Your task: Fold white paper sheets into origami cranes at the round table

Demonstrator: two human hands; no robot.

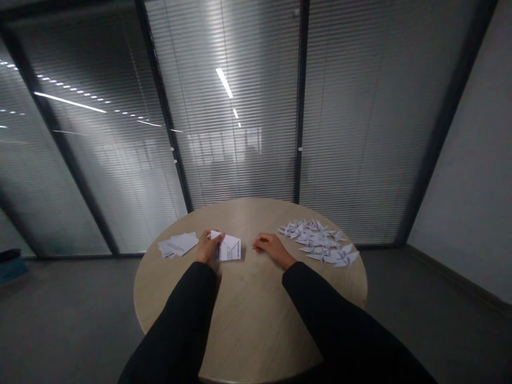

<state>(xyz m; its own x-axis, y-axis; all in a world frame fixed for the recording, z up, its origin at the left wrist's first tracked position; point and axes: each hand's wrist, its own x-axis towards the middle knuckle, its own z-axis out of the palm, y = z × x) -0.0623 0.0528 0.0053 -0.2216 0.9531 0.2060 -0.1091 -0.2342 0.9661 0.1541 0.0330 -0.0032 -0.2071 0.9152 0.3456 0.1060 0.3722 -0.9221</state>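
Observation:
My left hand (pixel 207 246) grips a printed sheet of paper (pixel 229 248) by its left edge, holding it on the round wooden table (pixel 248 314). The sheet looks partly folded, with a corner turned up near my fingers. My right hand (pixel 269 246) rests on the table a little right of the sheet, fingers curled in loosely, with nothing visible in them. Both arms wear black sleeves.
A small stack of printed paper sheets (pixel 178 245) lies left of my left hand. A pile of several folded paper cranes (pixel 320 242) sits on the right side of the table. Glass walls with blinds (pixel 240 117) stand behind the table.

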